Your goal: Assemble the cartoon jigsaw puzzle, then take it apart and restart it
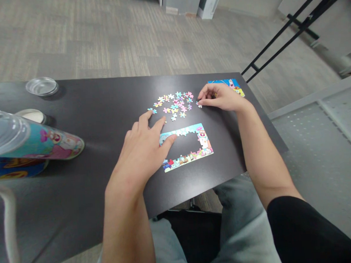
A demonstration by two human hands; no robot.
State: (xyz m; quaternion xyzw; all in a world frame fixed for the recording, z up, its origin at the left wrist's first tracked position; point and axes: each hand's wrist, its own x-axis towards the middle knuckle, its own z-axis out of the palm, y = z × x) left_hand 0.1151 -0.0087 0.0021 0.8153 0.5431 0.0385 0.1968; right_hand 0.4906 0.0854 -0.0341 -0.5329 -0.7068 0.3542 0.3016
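A jigsaw puzzle frame of joined border pieces lies on the dark table, its middle bare. Beyond it spreads a pile of loose puzzle pieces in pink, yellow and light blue. My left hand rests with fingers apart, its thumb over the frame's upper left part and its fingertips near the pile's left edge. To the right of the pile, my right hand pinches a small puzzle piece at or just above the table. Partly behind that hand lies a blue and yellow picture card.
On the left lie two printed tubes, one a light blue tube with a clear end. Behind are a clear round lid and a round tin. A white curved bar stands at the lower left. The table's edge runs along the right.
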